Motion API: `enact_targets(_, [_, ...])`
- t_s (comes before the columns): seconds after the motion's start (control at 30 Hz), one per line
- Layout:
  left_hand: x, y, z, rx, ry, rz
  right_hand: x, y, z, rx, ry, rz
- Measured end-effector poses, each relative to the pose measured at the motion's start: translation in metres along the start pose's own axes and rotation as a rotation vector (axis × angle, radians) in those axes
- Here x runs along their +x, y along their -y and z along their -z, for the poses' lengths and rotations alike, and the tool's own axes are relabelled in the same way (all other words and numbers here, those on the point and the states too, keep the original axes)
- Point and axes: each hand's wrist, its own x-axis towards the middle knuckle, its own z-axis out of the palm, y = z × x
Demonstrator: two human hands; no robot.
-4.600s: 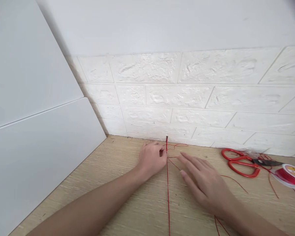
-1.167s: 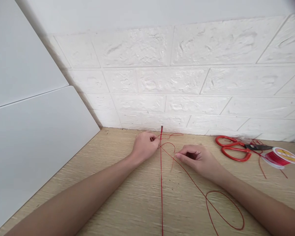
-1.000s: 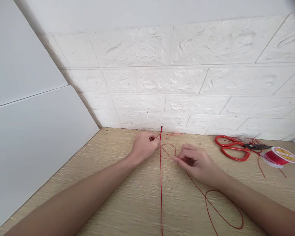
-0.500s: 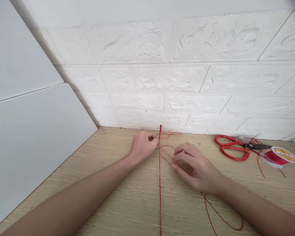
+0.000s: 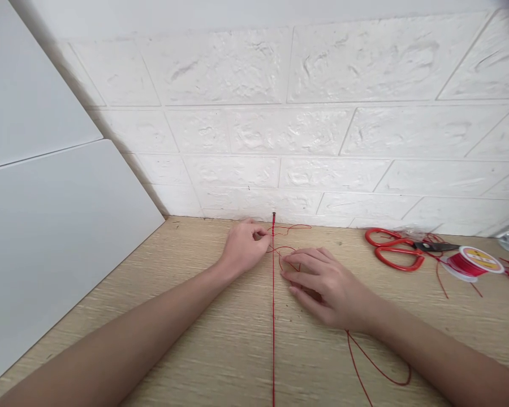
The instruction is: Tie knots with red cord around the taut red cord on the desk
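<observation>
A red cord (image 5: 274, 316) runs straight from a small dark nail (image 5: 274, 213) at the wall's foot down toward me, with small knots near its top. My left hand (image 5: 246, 246) is just left of those knots, thumb and forefinger pinched on a thin red thread. To the right of the cord, my right hand (image 5: 328, 285) hovers low over the table with its fingers curved and apart. Loops of thin red thread pass by its fingertips and under the palm. A further loop (image 5: 379, 364) of thread lies below the right wrist.
Red-handled scissors (image 5: 398, 257) lie at the right beside a spool of red thread (image 5: 470, 264), with red scraps and clear plastic near them. White panels (image 5: 68, 226) stand at the left. A white brick-patterned wall (image 5: 314, 133) rises behind the wooden table (image 5: 220, 350).
My right hand has moved slightly left toward the straight cord, and the thread loop by its fingertips has changed shape. My left hand keeps its pinch beside the knots. The view has shifted slightly.
</observation>
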Motion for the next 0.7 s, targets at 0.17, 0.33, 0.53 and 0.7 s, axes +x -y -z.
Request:
enact_targets(0.17, [0.0000, -0.0016, 0.0002, -0.015, 0.022, 0.006, 0.0003, 0.0006, -0.0007, -0.007, -0.017, -0.028])
enact_targets(0.33, [0.0003, -0.0011, -0.0002, -0.023, 0.042, 0.019, 0.0015, 0.0002, -0.0008, -0.017, -0.010, -0.040])
enact_targets(0.53, [0.0020, 0.0038, -0.0022, -0.023, 0.071, 0.029, 0.0016, 0.0009, -0.0002, -0.057, 0.017, -0.069])
enact_targets(0.7, [0.0028, 0.0052, -0.0030, 0.004, 0.051, 0.005, 0.0003, 0.0001, -0.0010, -0.115, 0.054, -0.093])
